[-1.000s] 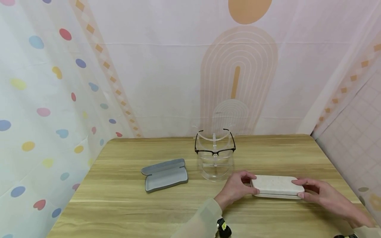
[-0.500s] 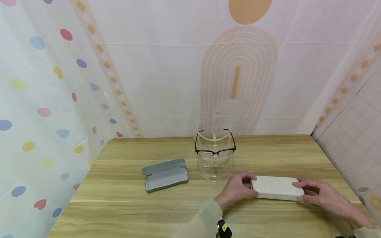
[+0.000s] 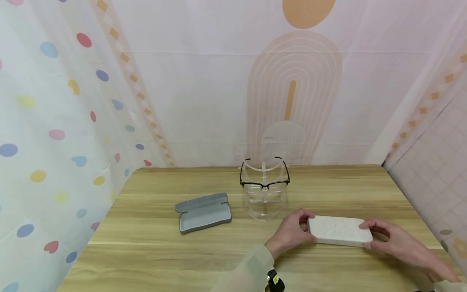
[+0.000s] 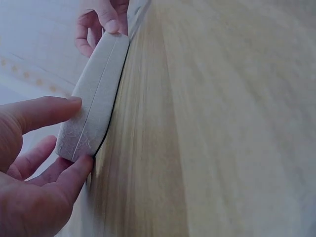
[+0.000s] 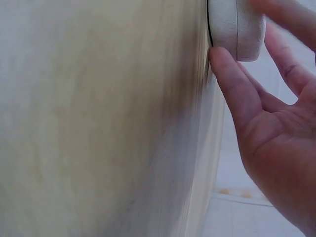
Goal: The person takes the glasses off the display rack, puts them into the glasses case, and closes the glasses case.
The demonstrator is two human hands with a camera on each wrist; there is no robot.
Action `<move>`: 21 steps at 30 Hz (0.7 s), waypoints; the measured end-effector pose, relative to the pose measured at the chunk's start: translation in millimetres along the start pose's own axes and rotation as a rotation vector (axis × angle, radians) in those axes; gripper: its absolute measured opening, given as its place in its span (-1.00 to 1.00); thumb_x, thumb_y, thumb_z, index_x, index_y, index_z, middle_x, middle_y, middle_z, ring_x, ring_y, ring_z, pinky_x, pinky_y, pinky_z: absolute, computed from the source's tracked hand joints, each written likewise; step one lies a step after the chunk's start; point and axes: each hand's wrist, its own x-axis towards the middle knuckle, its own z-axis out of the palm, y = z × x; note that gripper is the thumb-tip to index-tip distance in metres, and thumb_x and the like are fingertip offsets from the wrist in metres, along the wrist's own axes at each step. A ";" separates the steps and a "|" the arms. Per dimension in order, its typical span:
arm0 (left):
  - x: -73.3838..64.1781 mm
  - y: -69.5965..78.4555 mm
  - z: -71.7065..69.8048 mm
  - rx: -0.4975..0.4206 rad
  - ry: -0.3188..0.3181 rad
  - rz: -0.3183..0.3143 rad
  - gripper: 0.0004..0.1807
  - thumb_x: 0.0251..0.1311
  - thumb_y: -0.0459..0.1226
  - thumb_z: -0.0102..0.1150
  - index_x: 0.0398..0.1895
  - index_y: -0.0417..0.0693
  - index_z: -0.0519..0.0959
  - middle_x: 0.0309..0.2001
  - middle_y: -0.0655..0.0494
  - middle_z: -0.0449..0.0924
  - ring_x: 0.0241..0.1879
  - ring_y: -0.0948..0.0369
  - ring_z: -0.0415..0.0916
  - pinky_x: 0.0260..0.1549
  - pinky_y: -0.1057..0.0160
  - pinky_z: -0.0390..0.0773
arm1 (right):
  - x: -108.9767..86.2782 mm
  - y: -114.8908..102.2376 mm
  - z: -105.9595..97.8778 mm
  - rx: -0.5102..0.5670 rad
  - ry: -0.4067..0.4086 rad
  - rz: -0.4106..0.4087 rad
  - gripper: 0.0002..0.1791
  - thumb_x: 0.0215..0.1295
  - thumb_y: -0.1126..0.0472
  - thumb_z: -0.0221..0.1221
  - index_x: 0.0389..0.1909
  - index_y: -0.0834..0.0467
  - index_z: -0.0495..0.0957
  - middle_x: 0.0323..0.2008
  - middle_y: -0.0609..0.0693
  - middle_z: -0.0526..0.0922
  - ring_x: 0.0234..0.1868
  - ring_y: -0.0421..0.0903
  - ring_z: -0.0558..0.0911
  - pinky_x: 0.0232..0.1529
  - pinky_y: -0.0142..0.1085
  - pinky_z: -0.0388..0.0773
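Note:
A cream-white glasses case (image 3: 340, 230) lies on the right part of the wooden table, its lid down. My left hand (image 3: 291, 231) grips its left end, thumb at the front and fingers behind. At the right end, my right hand (image 3: 392, 241) pinches the case between thumb and fingers. The left wrist view shows a thin seam running along the side of the white case (image 4: 94, 94). Only one end of the case (image 5: 237, 29) appears in the right wrist view. What is inside it is hidden.
A grey glasses case (image 3: 205, 217) stands with its lid up on the left of the wooden table (image 3: 164, 259). Black-framed glasses (image 3: 264, 185) rest on a clear display stand (image 3: 264, 213) at the back centre. A patterned curtain (image 3: 204, 93) hangs behind.
The dark gap along the front of the white case has gone, its lid now lying flush. Both hands stay at its ends. The head view has shifted slightly.

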 end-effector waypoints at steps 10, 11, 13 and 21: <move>-6.9 1.7 -0.5 0.005 0.027 -0.035 -0.51 0.10 -0.39 0.49 0.13 -0.02 0.62 0.08 0.23 0.59 0.04 0.29 0.57 0.00 0.38 0.58 | 0.3 -9.5 2.9 -0.099 0.060 0.043 -0.73 0.51 0.29 0.18 0.14 0.26 0.57 0.05 -0.38 0.58 0.05 -0.55 0.49 -0.09 -0.60 0.50; -7.8 1.8 -0.6 0.011 0.037 -0.034 -0.52 0.12 -0.35 0.48 0.14 -0.01 0.62 0.09 0.23 0.60 0.06 0.28 0.57 0.03 0.37 0.57 | 0.6 -10.7 3.9 -0.113 0.081 0.042 -0.73 0.52 0.29 0.17 0.14 0.26 0.58 0.04 -0.42 0.58 0.04 -0.55 0.50 -0.10 -0.60 0.50; -9.4 2.3 -0.6 0.014 0.058 -0.033 -0.53 0.15 -0.30 0.46 0.16 -0.02 0.63 0.08 0.24 0.61 0.08 0.25 0.55 0.07 0.34 0.54 | 1.2 -12.8 5.6 -0.123 0.115 0.046 -0.73 0.54 0.28 0.14 0.15 0.27 0.58 0.03 -0.48 0.56 0.01 -0.55 0.51 -0.13 -0.57 0.54; -18.4 8.8 -3.5 -0.025 0.161 -0.033 -0.64 0.18 -0.26 0.41 0.07 0.00 0.67 0.02 0.28 0.63 0.11 0.20 0.55 0.13 0.22 0.55 | 4.0 -20.4 11.1 -0.243 0.246 0.008 -0.79 0.54 0.26 0.15 0.05 0.20 0.67 -0.05 -0.44 0.64 -0.02 -0.58 0.50 -0.18 -0.64 0.48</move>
